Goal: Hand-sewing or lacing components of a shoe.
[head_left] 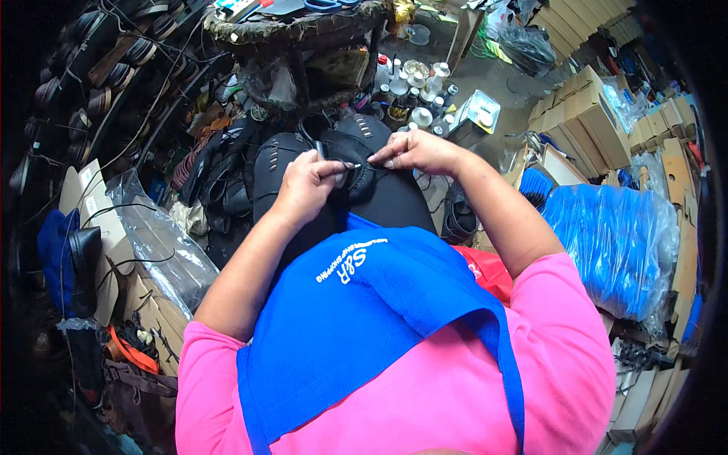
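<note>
I sit with a blue apron (364,303) over a pink shirt, and a black shoe upper (356,163) lies on my knees. My left hand (307,186) grips the near edge of the black piece, fingers curled, with a thin tool or needle showing between thumb and finger. My right hand (417,152) pinches the same piece from the right, fingertips closed on its edge. Both hands meet over the piece at the middle of the picture. More black uppers (227,174) lie just left of my knees.
A cluttered low workbench (296,30) stands ahead, with white bottles and jars (417,83) on the floor beside it. Stacked cardboard boxes (591,114) and a blue plastic-wrapped bundle (607,235) fill the right. Shoe soles (114,53) and clear bags (159,243) crowd the left.
</note>
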A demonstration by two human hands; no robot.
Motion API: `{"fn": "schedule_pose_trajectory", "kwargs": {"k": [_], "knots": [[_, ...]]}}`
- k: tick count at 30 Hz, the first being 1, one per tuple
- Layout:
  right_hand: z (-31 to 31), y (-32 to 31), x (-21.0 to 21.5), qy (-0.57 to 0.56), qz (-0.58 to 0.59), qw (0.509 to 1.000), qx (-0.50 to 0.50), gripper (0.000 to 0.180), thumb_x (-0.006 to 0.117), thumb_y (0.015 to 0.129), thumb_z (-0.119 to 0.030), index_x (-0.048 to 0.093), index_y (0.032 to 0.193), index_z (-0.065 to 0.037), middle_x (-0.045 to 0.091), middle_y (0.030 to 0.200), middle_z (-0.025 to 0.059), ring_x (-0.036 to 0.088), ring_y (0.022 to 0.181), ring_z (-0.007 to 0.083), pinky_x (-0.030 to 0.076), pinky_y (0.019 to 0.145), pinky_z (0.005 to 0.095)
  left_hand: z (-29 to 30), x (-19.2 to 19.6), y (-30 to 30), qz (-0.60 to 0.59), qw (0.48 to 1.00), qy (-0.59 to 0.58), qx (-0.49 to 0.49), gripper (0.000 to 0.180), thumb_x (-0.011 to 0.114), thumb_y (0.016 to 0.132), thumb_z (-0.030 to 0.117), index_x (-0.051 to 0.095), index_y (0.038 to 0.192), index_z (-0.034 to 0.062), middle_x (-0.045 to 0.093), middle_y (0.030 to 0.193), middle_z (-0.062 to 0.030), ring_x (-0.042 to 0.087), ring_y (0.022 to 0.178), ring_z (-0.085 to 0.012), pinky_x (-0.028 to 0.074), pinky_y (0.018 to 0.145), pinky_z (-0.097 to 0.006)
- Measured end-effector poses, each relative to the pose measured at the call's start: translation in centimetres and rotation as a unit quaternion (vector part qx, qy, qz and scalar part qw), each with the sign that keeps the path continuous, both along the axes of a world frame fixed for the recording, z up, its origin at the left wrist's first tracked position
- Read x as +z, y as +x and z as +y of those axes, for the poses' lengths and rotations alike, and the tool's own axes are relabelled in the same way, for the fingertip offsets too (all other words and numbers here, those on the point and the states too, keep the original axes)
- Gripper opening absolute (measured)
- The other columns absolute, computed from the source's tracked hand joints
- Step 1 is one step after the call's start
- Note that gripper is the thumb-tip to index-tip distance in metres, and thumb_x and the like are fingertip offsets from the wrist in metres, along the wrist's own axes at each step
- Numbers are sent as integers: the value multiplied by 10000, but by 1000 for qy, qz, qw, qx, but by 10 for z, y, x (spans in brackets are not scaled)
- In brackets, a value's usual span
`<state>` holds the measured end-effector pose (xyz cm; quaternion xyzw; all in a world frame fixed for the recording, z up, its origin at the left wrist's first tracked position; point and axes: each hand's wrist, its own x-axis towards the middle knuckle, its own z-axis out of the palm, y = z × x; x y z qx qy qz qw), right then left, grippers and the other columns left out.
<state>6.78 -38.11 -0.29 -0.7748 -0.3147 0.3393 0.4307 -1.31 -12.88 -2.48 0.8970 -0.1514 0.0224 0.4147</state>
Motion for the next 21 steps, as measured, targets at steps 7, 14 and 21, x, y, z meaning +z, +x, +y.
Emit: {"fn": "schedule_pose_trajectory", "kwargs": {"k": [7,14,21], "knots": [[1,14,-4,-10,66,998,12,318,652,815,-120,665,1133,-105,659,1026,49,571,986,135,409,925,274,-1,-4,14,85,994,-62,-33,202,681,748,7,702,945,45,522,739,-47,524,698,-147,423,647,-263],[-3,6,-2,2,45,999,4,334,641,821,-162,659,1154,-139,638,963,54,559,952,177,407,910,297,1,1,6,52,997,-62,-10,197,665,755,26,712,940,75,561,754,-75,567,707,-199,456,667,-304],[-1,16,-7,-9,79,997,13,314,650,825,-104,658,1138,-86,669,1082,40,581,1013,112,407,950,262,-1,-7,11,85,995,-61,-1,211,673,752,30,710,956,72,520,738,-60,532,702,-177,431,659,-282]]}}
